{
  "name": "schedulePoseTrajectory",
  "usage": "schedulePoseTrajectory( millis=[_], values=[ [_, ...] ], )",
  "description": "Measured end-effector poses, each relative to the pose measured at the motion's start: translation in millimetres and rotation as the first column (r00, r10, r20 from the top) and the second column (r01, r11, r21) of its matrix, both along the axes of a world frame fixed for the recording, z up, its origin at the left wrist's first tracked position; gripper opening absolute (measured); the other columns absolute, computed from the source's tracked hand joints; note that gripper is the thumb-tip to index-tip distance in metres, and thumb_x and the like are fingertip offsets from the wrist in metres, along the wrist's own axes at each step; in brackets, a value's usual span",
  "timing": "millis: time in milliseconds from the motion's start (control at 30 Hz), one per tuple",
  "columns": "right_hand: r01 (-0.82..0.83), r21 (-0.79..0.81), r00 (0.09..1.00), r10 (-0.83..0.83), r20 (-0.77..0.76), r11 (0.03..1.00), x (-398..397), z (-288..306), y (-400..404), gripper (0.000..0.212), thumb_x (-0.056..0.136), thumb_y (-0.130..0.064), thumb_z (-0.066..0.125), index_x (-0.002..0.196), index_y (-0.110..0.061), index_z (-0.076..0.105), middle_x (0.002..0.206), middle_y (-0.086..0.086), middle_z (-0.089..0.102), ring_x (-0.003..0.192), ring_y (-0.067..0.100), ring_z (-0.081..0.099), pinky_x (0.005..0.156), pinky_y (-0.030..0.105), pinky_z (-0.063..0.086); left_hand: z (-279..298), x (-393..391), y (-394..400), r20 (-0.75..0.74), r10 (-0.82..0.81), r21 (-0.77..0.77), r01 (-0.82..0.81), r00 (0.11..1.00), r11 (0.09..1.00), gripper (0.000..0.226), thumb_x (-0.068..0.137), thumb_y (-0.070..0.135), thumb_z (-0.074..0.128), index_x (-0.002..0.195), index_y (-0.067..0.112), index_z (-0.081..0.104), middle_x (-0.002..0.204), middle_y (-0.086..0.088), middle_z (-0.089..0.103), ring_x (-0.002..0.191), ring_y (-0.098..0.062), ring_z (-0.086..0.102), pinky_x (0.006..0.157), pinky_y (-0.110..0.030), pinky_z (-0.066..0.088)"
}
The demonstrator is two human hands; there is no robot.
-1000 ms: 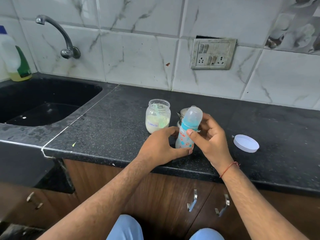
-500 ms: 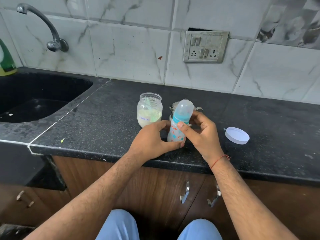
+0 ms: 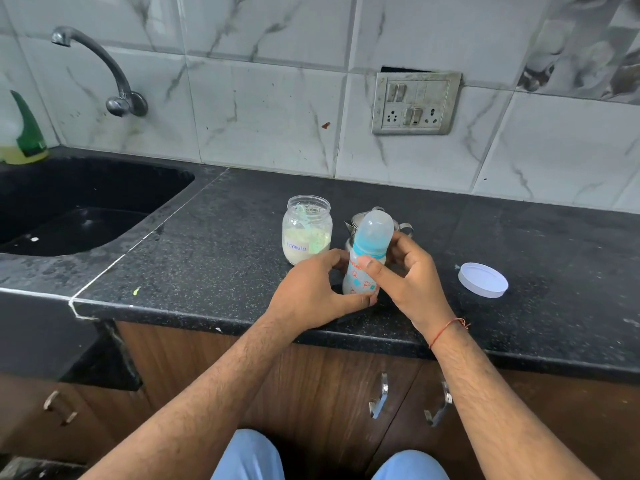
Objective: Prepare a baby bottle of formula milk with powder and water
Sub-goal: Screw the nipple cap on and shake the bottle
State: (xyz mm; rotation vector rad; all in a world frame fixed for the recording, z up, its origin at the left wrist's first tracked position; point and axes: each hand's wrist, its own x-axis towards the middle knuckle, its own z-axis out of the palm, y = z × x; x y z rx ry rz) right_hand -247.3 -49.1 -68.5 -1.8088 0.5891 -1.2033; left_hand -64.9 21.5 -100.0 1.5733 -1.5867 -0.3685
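Observation:
A small baby bottle [image 3: 360, 277] with a blue collar and a frosted cap stands on the black counter [image 3: 214, 258] near its front edge. My left hand [image 3: 311, 292] grips the bottle's base. My right hand [image 3: 405, 275] holds its upper body, thumb across the front. Just left of the bottle stands an open glass jar [image 3: 306, 228] labelled "Formula", part full of pale powder. Its white lid [image 3: 483, 279] lies flat to the right. A small steel vessel [image 3: 401, 227] sits behind the bottle, mostly hidden.
A black sink [image 3: 79, 209] with a wall tap [image 3: 104, 67] lies at the left, a detergent bottle [image 3: 20, 133] at its far corner. A switch and socket plate [image 3: 415, 102] is on the tiled wall. Wooden cabinet doors with metal handles [image 3: 379, 400] are below.
Both hands keep the same hold on the bottle. Only the camera view has shifted a little; the bottle, jar and lid stay where they were.

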Motion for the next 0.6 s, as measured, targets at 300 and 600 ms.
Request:
schedulePoseTrajectory(
  millis=[300, 600],
  values=[
    [0.030, -0.069, 0.999, -0.032, -0.024, 0.997, -1.1, 4.9, 3.3, 0.038, 0.083, -0.048, 0.078, 0.121, -0.045, 0.069, 0.114, -0.018, 0.076, 0.109, 0.009, 0.071, 0.084, 0.021, 0.060, 4.1, 4.0, -1.2, 0.026, -0.037, 0.037, 0.036, 0.999, 0.999, 0.066, 0.080, 0.055, 0.094, 0.137, 0.035, 0.070, 0.102, 0.029, 0.075, 0.090, 0.009, 0.069, 0.074, -0.018, 0.053],
    [0.069, -0.128, 0.995, -0.077, -0.058, 0.989, -2.7, 3.0, -2.1, 0.040, 0.082, -0.051, 0.079, 0.120, -0.039, 0.072, 0.119, -0.014, 0.073, 0.111, 0.018, 0.070, 0.086, 0.033, 0.063, 3.0, 7.1, 0.8, -0.056, -0.095, 0.016, 0.096, 0.994, 0.995, 0.068, 0.090, 0.032, 0.091, 0.152, 0.025, 0.063, 0.094, 0.046, 0.069, 0.075, 0.021, 0.063, 0.067, -0.003, 0.046]
  ],
)
